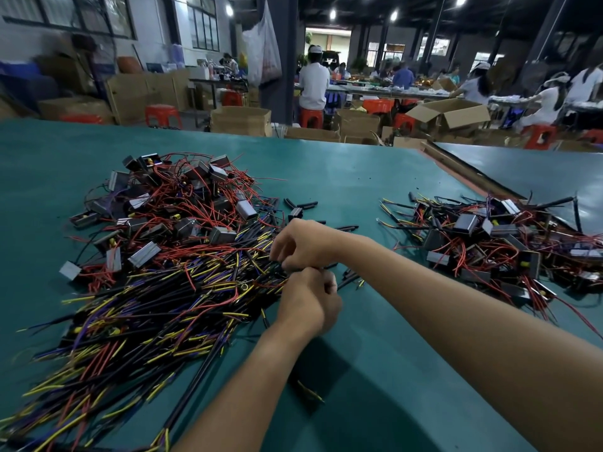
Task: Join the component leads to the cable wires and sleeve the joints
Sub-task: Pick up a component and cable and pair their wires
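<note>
A big heap of black cables with yellow, purple and red wire ends (156, 308) covers the left of the green table (375, 370). Grey box components with red leads (182, 203) lie at its far side. My left hand (310, 301) and my right hand (300, 246) meet at the heap's right edge, fingers curled, pinching thin wires and a black cable (346, 278) between them. What exactly sits at the fingertips is hidden by the hands.
A second pile of grey components with red leads and black sleeves (496, 243) lies at the right. Loose black sleeve pieces (300, 203) sit beyond my hands. Behind the table stand cardboard boxes (241, 120), red stools and seated people at benches.
</note>
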